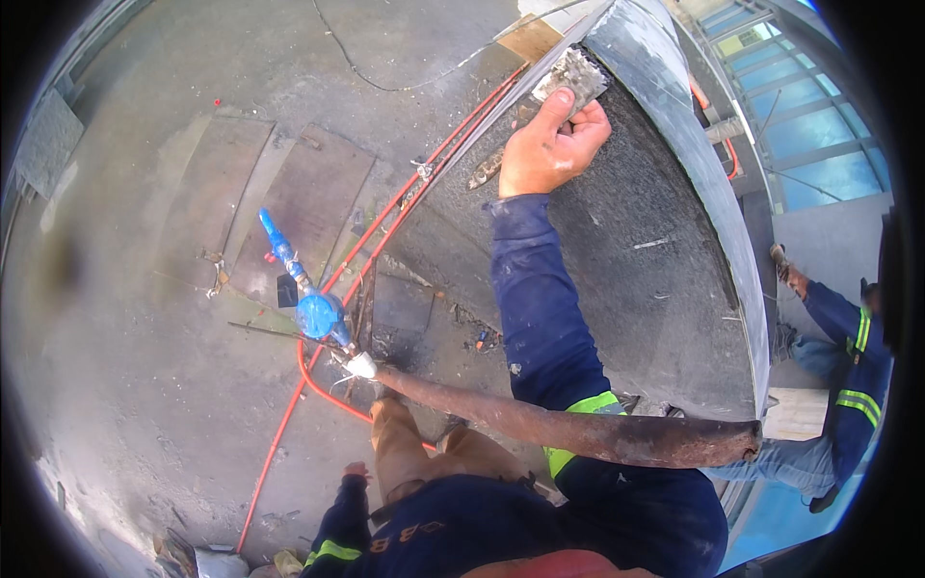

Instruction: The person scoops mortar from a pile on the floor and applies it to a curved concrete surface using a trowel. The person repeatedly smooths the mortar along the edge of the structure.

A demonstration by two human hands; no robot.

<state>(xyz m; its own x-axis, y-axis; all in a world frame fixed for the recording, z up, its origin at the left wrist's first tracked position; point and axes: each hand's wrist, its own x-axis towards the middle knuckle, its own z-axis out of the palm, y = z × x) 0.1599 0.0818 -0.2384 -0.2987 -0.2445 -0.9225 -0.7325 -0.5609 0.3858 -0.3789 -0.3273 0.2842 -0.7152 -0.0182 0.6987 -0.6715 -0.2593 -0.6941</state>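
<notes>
- Bright, even daylight across the concrete floor point(145, 385), with soft, faint shadows
- Pale glare washes out the floor toward the lower left
- Strong fisheye bending: the dark stone slab point(655, 241) curves, black corners ring the picture
- Centre sharp; the rim smears and blurs, the blue glass panels point(819, 135) slightly overexposed

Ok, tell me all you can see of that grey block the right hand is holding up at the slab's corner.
The grey block is a small, rough, rectangular piece, light grey with darker speckles, looking like abrasive stone or a caked sponge; which one cannot be told. It sits tilted at the top corner of the dark granite-like slab, pressed against its upper edge. The right hand grips its lower end, thumb laid up along its face, fingers curled behind. Its upper end juts free past the hand.
</notes>
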